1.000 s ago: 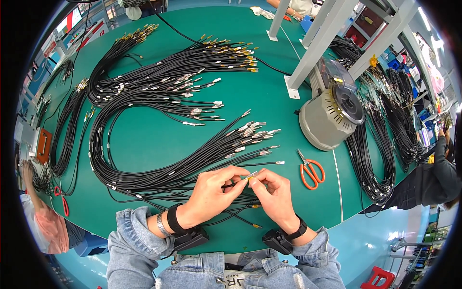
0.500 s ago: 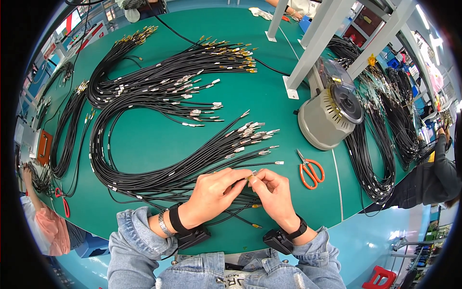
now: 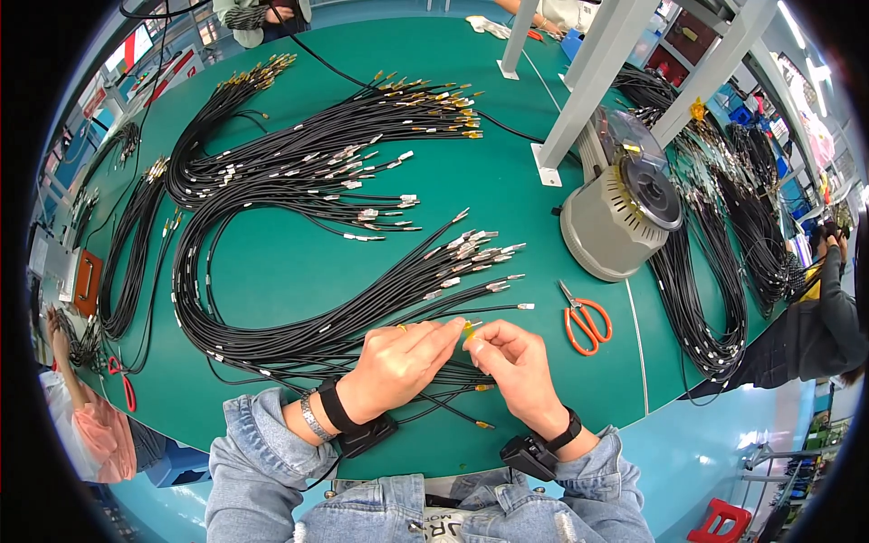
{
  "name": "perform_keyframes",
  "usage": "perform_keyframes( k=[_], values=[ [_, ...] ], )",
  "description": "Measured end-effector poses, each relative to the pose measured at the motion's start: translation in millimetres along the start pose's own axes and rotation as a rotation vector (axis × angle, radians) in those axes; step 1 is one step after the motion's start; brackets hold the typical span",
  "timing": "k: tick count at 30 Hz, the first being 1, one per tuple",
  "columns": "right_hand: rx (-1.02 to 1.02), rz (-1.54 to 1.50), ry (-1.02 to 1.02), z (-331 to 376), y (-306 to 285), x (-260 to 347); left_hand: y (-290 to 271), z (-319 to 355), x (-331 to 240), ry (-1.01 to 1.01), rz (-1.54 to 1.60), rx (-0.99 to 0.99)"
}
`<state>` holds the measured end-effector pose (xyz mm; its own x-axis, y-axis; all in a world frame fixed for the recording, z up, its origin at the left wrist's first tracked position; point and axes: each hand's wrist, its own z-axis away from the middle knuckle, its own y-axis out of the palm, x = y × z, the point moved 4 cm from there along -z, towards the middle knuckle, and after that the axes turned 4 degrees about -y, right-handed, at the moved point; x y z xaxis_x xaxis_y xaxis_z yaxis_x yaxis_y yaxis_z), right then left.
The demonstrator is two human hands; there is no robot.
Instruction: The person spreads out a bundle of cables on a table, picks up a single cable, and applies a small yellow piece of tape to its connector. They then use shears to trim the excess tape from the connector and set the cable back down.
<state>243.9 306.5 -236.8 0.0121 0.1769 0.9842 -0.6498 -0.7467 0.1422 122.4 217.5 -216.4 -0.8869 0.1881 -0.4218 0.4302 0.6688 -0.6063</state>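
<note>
In front of me my left hand (image 3: 398, 362) is closed round the end of a black cable, mostly hidden by the fingers. A yellow piece of tape or label (image 3: 468, 329) shows at the fingertips, with a thin pale tip beside it. My right hand (image 3: 516, 371) pinches with thumb and forefinger at the edge of that yellow piece. Beneath both hands runs a bundle of black cables (image 3: 308, 330) with white-labelled ends fanned to the right. A few cable ends with yellow tape (image 3: 484, 424) lie just below my hands.
Orange-handled scissors (image 3: 587, 326) lie right of my hands. Behind them stands a round grey tape dispenser (image 3: 615, 226) near metal posts (image 3: 593, 100). More black cable bundles (image 3: 362, 118) cover the green table (image 3: 507, 199). Red-handled scissors (image 3: 127, 389) lie at left. Other people work around the table.
My left fingers have straightened and turned slightly, and the fingertips of both hands have drawn a little apart. More of the yellow piece shows. A person at the far left has come further into view.
</note>
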Motion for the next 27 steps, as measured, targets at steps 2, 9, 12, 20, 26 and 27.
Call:
perform_keyframes(
  k=[2,9,12,20,26,27],
  values=[
    [0.012,-0.035,0.031,0.3,0.3,-1.3,-0.9,-0.5,-0.9,0.008,-0.001,-0.019],
    [0.005,-0.032,-0.034,-1.7,2.6,-3.5,-1.6,-2.2,-1.3,-0.083,0.086,-0.025],
    [0.010,0.009,-0.068,-3.3,0.7,-7.2,-1.4,-2.6,-0.8,-0.124,0.132,-0.020],
    [-0.001,0.091,-0.094,-5.6,-3.5,-14.3,-1.1,-0.8,0.0,-0.327,0.342,0.048],
    [0.007,0.076,-0.093,-5.3,-3.0,-12.6,7.1,3.3,9.1,-0.587,0.741,0.140],
    [0.007,0.082,-0.096,-5.2,-3.4,-11.8,5.0,1.1,9.5,-0.586,0.742,0.141]
  ],
)
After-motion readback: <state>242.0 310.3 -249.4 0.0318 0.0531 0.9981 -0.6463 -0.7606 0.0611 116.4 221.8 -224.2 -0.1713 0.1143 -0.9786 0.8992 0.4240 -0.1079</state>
